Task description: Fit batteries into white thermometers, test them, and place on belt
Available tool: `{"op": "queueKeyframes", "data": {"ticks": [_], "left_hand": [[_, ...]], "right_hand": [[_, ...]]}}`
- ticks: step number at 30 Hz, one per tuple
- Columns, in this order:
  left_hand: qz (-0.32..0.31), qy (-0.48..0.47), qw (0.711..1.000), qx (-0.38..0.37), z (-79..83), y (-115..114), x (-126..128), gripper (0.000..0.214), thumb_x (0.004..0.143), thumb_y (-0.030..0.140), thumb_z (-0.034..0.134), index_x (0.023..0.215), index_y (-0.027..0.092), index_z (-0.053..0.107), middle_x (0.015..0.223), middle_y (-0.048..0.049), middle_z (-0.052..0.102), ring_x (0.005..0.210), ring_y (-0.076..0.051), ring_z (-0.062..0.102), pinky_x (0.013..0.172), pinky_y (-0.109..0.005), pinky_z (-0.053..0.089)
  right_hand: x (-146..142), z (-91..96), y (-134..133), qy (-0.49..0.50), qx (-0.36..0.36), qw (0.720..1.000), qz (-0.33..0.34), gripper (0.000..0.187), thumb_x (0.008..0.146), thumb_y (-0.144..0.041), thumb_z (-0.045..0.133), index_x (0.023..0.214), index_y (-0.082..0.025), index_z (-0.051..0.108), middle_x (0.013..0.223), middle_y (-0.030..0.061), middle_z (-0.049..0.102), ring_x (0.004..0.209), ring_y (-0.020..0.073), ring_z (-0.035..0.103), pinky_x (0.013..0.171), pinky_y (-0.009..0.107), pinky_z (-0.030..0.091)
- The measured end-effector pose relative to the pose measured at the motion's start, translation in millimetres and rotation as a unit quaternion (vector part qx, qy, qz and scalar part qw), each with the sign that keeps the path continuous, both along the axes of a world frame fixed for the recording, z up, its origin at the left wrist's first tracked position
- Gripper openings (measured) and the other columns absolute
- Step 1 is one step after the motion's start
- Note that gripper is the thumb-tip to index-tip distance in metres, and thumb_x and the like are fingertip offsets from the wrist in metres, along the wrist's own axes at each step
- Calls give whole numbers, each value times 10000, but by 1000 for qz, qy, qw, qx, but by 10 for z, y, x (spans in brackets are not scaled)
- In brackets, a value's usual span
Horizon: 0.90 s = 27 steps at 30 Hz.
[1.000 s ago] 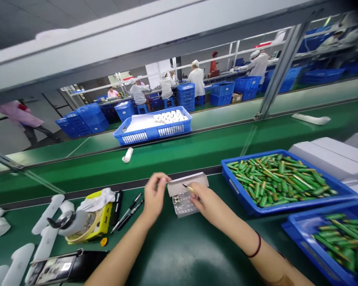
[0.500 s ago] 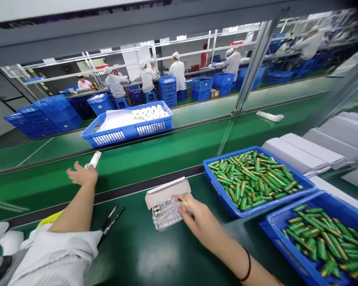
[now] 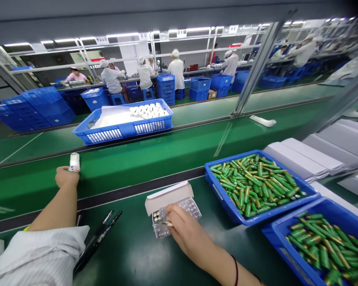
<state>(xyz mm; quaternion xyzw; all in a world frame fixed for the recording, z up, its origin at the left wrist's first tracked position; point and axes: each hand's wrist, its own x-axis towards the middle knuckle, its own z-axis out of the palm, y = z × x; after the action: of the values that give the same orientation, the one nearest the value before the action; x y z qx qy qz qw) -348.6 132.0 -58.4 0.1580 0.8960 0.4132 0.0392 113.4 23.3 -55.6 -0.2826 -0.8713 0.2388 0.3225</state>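
On the green belt, my left hand (image 3: 67,177) is closed around the near end of a white plastic handheld piece (image 3: 74,162). The far end of that piece sticks out beyond the fingers. My right hand (image 3: 181,226) is over a small white box (image 3: 167,198) with its lid flap up. A clear plastic tray (image 3: 188,206) with round pockets lies in the box. Several small silvery round parts (image 3: 156,216) sit at the tray's left end. Pinched fingers of the right hand hold something small and pale, mostly hidden, low over the tray.
Two blue bins (image 3: 226,198) of green and gold batteries (image 3: 256,178) stand at the right, by stacked white boxes (image 3: 307,157). Black pens (image 3: 103,234) lie beside my left sleeve. A blue basket (image 3: 127,131) holds white parts. Another white piece (image 3: 263,121) lies on the belt. Co-workers sit behind.
My left hand was spread beside the white piece and is now closed on it, further left in view. My right hand has shifted left over the tray, toward the silvery parts.
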Motion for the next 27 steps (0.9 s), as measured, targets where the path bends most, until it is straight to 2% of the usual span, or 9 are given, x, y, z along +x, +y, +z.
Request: {"op": "queueKeyframes", "data": {"ticks": [4, 7, 10, 15, 19, 24, 27], "left_hand": [[-16, -9, 1000, 21, 54, 9, -50, 316, 852, 289, 624, 1130, 144, 585, 1226, -99, 563, 1124, -259, 538, 952, -503, 436], [-40, -14, 999, 34, 90, 56, -29, 313, 843, 281, 633, 1123, 147, 589, 1255, -99, 544, 1153, -268, 516, 967, -509, 420], [-39, -15, 998, 50, 111, 63, -16, 299, 837, 275, 640, 1102, 144, 595, 1246, -97, 545, 1151, -269, 511, 968, -512, 412], [-46, -26, 994, 91, 150, 34, 2, 283, 853, 284, 622, 1098, 143, 593, 1170, -88, 585, 1068, -244, 563, 913, -475, 462], [-72, -32, 988, 136, 229, 195, 167, 273, 877, 288, 592, 1105, 138, 588, 1136, -85, 596, 1006, -221, 592, 854, -433, 505], [-160, -1, 961, 227, 482, 537, 622, 230, 883, 291, 584, 1038, 123, 602, 1021, -63, 624, 875, -179, 617, 756, -365, 536], [-226, 37, 923, 309, 727, 657, 1003, 175, 876, 274, 592, 951, 116, 604, 892, -32, 620, 744, -136, 602, 660, -301, 527]], "right_hand": [[-12, -58, 12, -13, 91, 996, 1, 213, 883, -26, 359, 859, -170, 513, 836, 79, 601, 777, 198, 540, 700, 318, 476], [-18, -70, 4, -47, 169, 985, 1, 234, 910, -36, 369, 793, -164, 526, 760, 61, 599, 768, 193, 518, 709, 312, 455], [-15, -45, -13, -100, 190, 977, 2, 230, 888, -18, 407, 754, -162, 527, 737, 58, 592, 778, 196, 520, 719, 307, 448], [-60, -46, -34, -78, 116, 989, -46, 57, 863, -132, 536, 830, -176, 520, 839, 68, 594, 806, 211, 523, 731, 332, 448], [-122, -74, -61, -46, 38, 995, -85, 143, 829, -97, 584, 795, -192, 483, 797, 39, 562, 761, 198, 504, 696, 320, 441], [-136, -50, -89, 8, -47, 994, -97, 188, 824, -42, 526, 775, -197, 431, 829, 46, 523, 797, 203, 492, 688, 312, 436], [-152, -42, -92, 19, -44, 994, -102, 219, 810, -23, 508, 777, -205, 390, 864, 51, 515, 814, 211, 470, 692, 325, 421]]}}
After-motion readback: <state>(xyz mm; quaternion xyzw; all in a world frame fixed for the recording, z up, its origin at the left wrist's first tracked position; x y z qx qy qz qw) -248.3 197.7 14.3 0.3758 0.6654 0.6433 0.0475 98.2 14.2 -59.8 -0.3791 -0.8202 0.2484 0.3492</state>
